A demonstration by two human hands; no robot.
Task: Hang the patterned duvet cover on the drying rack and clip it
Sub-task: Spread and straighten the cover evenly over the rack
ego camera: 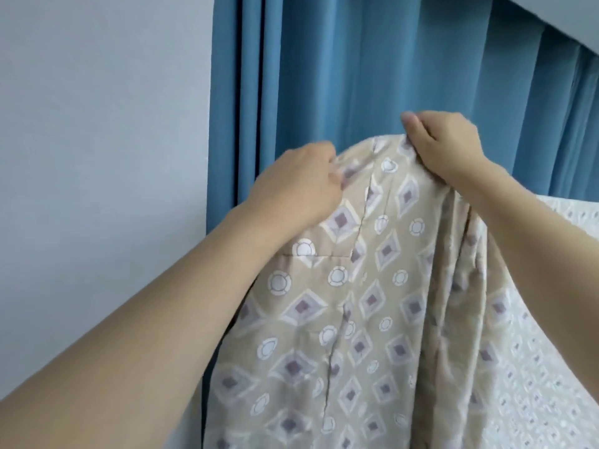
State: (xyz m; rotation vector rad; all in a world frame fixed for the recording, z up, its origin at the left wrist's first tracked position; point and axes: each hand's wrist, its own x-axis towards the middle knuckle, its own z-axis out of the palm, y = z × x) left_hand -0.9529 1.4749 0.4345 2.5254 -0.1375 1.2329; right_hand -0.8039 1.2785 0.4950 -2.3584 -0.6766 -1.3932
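Both arms are up, and the patterned duvet cover fills the lower middle of the view, its top edge raised in front of the blue curtain and the rest falling away toward six o'clock. The left hand grips the top edge at about ten o'clock of the cloth, fingers curled into a bunch of fabric. The right hand pinches the top edge at about one o'clock, thumb over the fold, with gathered pleats running down from that grip. Between the two hands the edge arches up instead of pulling straight, so there is slack there. This looks like thin, soft, limp cloth: it drapes and creases freely, folds wherever it is not held, and probably carries some weight from sheer size. It should not be slippery, but it will sag and slide to the heavier side. Best to hold it along the hemmed top edge, hands well apart, near the seam that runs down the middle. A white eyelet fabric lies at four o'clock, touching the cover. No rack or clip is visible.
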